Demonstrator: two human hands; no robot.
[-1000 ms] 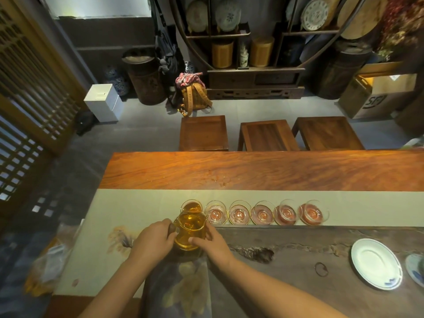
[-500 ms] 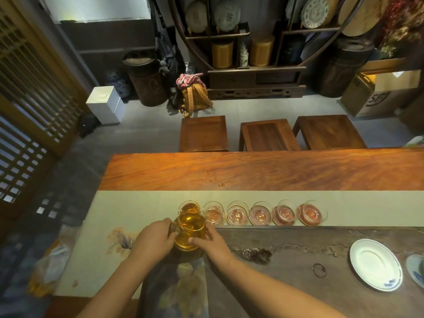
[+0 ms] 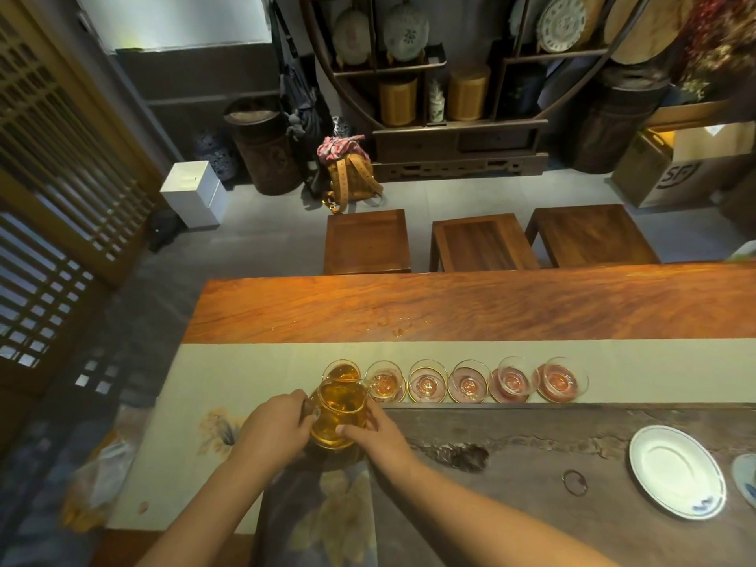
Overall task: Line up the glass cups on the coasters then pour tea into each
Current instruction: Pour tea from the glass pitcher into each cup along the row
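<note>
The handle of the pitcher point(image 3: 337, 417) is covered by the left hand point(image 3: 275, 424). The first cup point(image 3: 342, 372) is partly masked by the pitcher rim. A small dish point(image 3: 745, 478) is cut off at the right edge. A ring-like item point(image 3: 574, 481), possibly metal, is too small to be identified.

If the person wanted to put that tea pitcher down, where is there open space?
Bare cloth left of the pitcher; dark wood between the right hand and the white saucer; the far wooden strip. The cup row is crowded.
</note>
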